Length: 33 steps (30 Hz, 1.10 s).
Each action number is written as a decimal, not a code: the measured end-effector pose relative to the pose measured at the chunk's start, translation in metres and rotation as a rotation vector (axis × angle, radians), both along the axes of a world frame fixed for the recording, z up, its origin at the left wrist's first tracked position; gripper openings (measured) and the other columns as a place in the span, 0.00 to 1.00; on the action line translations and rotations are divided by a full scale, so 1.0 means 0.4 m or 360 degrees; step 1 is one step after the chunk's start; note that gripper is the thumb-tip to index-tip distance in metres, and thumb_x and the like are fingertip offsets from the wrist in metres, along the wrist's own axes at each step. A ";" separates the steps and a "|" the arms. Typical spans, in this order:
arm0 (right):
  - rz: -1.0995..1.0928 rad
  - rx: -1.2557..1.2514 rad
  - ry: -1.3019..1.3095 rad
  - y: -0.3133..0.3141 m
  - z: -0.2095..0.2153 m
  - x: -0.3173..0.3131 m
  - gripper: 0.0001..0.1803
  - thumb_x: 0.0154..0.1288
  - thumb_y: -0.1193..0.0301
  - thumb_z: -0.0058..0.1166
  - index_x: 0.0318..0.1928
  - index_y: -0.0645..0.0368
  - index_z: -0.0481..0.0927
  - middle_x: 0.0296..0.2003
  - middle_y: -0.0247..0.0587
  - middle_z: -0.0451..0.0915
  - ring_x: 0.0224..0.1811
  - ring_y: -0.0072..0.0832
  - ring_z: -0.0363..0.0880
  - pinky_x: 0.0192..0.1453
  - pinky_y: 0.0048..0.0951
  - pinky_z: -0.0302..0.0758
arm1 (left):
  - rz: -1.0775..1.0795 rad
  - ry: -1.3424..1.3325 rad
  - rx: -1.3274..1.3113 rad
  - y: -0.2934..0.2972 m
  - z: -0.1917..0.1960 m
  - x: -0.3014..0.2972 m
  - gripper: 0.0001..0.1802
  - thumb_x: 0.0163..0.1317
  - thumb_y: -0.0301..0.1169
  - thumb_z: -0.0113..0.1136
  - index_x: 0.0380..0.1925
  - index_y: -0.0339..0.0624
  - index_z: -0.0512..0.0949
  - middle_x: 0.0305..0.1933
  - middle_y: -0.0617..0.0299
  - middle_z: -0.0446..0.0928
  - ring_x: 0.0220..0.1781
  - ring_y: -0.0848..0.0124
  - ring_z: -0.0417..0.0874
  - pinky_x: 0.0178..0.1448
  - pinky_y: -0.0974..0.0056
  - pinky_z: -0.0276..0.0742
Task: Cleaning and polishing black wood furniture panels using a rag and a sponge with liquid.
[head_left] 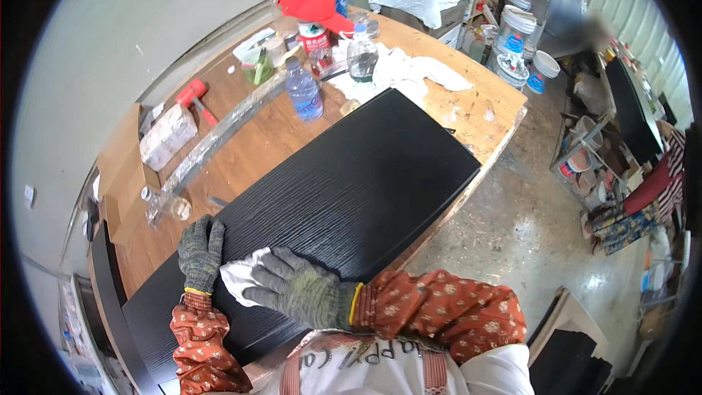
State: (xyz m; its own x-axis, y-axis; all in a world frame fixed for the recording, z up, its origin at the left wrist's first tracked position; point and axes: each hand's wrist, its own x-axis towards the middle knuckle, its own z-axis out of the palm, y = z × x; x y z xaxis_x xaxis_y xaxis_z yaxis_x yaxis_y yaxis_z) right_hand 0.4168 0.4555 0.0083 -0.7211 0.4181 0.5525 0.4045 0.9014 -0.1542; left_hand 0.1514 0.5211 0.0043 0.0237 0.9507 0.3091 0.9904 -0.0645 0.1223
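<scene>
A long black wood-grain panel [322, 175] lies at a slant across the workbench in front of me. My right hand [307, 292], in a grey knit glove, presses a crumpled white cloth [241, 276] onto the panel's near part. Its fingers reach over the cloth, which shows around the fingertips. Close by on the left, my left hand [201, 252] wears a matching glove. It rests at the panel's far long edge with its fingers stretched out and holds nothing that I can see.
Beyond the panel stand a water bottle [303, 91], a clear bottle of dark liquid [362, 57] and a red cap [311, 1]. A red mallet [193, 93] and a tipped clear bottle [170, 205] lie at left. Buckets [515, 29] and a blurred person are at far right.
</scene>
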 end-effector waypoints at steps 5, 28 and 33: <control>-0.1216 -0.0323 0.0544 0.271 -0.032 0.490 0.22 0.76 0.58 0.42 0.59 0.60 0.76 0.49 0.47 0.82 0.49 0.33 0.82 0.53 0.32 0.77 | 0.0138 -0.0028 -0.0060 -0.043 -0.015 -0.003 0.24 0.68 0.48 0.53 0.53 0.43 0.77 0.53 0.49 0.78 0.57 0.50 0.76 0.64 0.48 0.67; -0.0712 -0.0377 -0.0049 0.643 -0.014 0.536 0.26 0.68 0.69 0.49 0.65 0.61 0.68 0.62 0.54 0.71 0.65 0.50 0.69 0.71 0.43 0.64 | 0.0124 0.0025 0.0140 -0.046 0.065 0.147 0.40 0.57 0.47 0.66 0.67 0.45 0.65 0.71 0.44 0.63 0.73 0.45 0.61 0.74 0.45 0.55; 0.0520 -0.0706 -0.0160 0.488 0.068 0.455 0.30 0.61 0.69 0.58 0.64 0.62 0.69 0.54 0.48 0.76 0.57 0.46 0.77 0.61 0.40 0.73 | -0.1193 -0.0378 0.0205 0.125 0.043 0.548 0.46 0.47 0.57 0.70 0.63 0.43 0.71 0.74 0.42 0.57 0.73 0.44 0.60 0.75 0.42 0.53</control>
State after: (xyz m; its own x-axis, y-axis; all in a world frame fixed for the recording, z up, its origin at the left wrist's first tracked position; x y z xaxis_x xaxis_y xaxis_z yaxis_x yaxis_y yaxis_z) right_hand 0.5989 0.6507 0.0356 -0.8923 0.3407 0.2960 0.1474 0.8399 -0.5224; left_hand 0.3706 0.5711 0.0215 0.5625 0.6639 0.4927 0.6258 -0.7314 0.2711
